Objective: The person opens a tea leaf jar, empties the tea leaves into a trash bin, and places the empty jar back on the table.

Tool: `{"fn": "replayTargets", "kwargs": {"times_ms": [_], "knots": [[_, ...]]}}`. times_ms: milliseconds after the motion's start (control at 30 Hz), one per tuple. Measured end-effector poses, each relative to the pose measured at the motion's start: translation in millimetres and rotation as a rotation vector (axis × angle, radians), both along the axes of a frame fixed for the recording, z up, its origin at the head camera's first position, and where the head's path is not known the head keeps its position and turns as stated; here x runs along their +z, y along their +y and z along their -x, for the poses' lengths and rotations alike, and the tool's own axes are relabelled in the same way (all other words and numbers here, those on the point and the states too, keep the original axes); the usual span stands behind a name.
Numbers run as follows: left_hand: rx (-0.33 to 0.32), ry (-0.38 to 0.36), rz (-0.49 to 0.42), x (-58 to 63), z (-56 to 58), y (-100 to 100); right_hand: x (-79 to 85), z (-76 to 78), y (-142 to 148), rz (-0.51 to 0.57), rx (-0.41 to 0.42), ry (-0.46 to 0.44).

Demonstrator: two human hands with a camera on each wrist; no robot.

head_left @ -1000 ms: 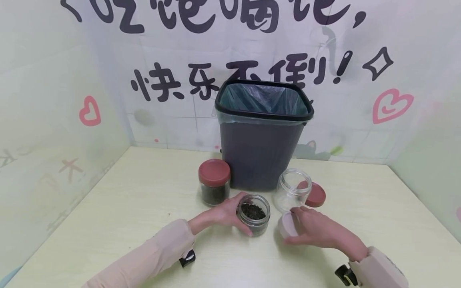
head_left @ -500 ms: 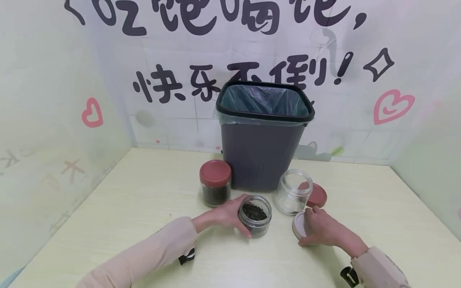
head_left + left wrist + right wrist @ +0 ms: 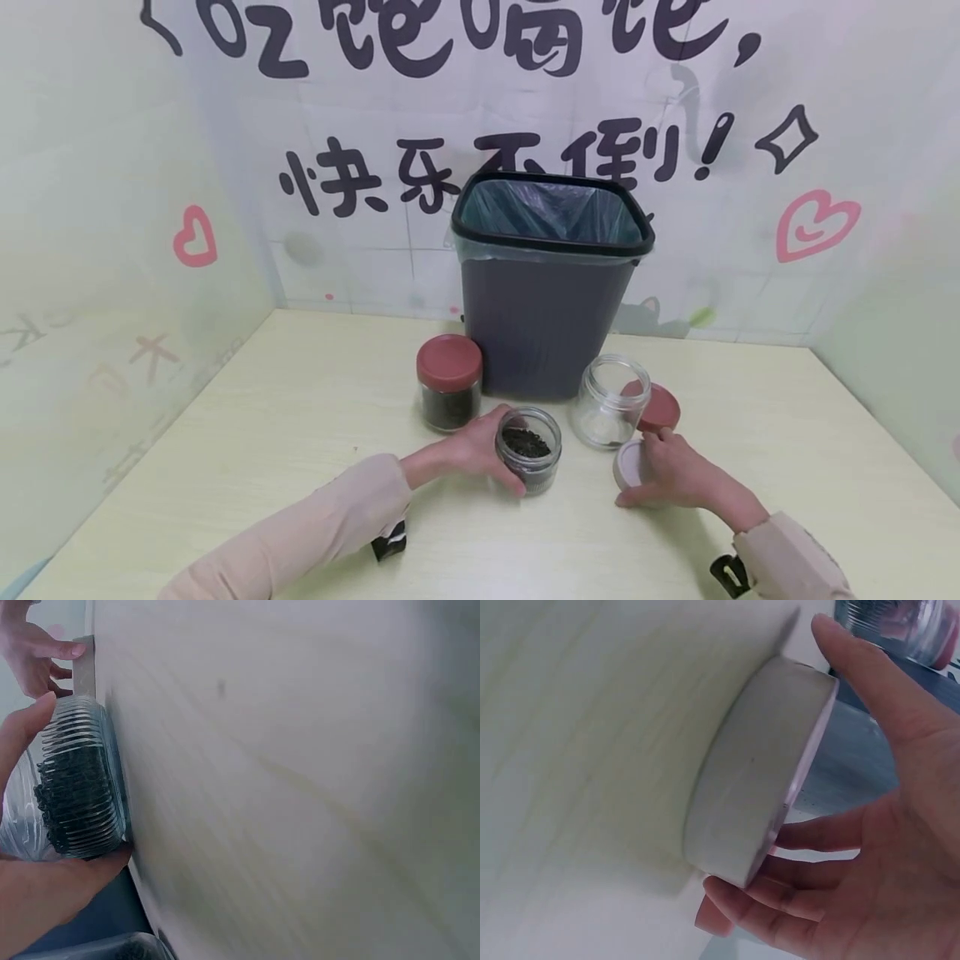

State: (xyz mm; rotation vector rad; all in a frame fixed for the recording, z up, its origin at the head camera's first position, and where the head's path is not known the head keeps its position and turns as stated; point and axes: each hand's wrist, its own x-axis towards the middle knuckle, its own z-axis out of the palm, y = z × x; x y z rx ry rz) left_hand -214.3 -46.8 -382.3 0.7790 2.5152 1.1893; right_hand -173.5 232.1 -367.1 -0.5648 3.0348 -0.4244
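My left hand [image 3: 480, 450] grips a small ribbed glass jar [image 3: 82, 776] by its side, thumb in front and fingers behind. The jar stands upright and uncapped on the table, with dark loose tea-like bits inside. To its right, a pale round jar lid [image 3: 757, 769] lies on the table, its paler face upward. My right hand [image 3: 678, 471] is spread around the lid. In the right wrist view the fingertips are at the lid's lower edge, while the thumb stands off the opposite edge. Behind the lid is an open clear glass jar [image 3: 600, 421].
A red lid [image 3: 662, 408] lies behind the clear jar. A red-capped jar [image 3: 448, 379] with dark contents stands at the left. Behind them, a dark bin [image 3: 543, 325] with a plastic liner rises high against the printed backdrop. Pale table surface [image 3: 300, 400] stretches to either side.
My right hand has carried the pale lid rightward and lowered it from a tilt to flat on the table; its thumb is now off the rim. My left hand keeps its grip on the jar.
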Motion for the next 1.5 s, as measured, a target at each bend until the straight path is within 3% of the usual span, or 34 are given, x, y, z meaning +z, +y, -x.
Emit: {"fn": "replayTargets", "kwargs": {"times_ms": [200,467,600,733,900,1100,1300,1500], "knots": [[0.039,-0.012,-0.016,0.2,-4.4,-0.3,8.4,1.4,6.6,0.097,0.065,-0.008],[0.062,0.04,0.003,12.8,-7.1,-10.6,42.5,1.1,22.9,0.214,0.203,-0.024],[0.053,0.061,-0.056,28.2,-7.5,-18.2,62.1,7.3,22.8,0.273,0.179,0.02],[0.049,0.053,-0.152,51.0,-6.0,-28.2,86.1,14.2,18.7,0.297,0.096,0.074],[0.064,0.029,-0.268,81.3,2.8,-47.1,117.7,30.4,13.8,0.403,0.009,0.044],[0.178,0.028,-0.305,111.9,14.0,-74.1,151.6,52.6,6.7,0.563,-0.097,-0.064],[0.336,0.106,-0.252,140.5,27.8,-93.2,182.8,68.3,-5.3,0.563,-0.194,-0.089],[0.479,0.214,-0.204,170.9,39.2,-101.2,205.0,83.9,-15.4,0.516,-0.234,-0.094]]}}
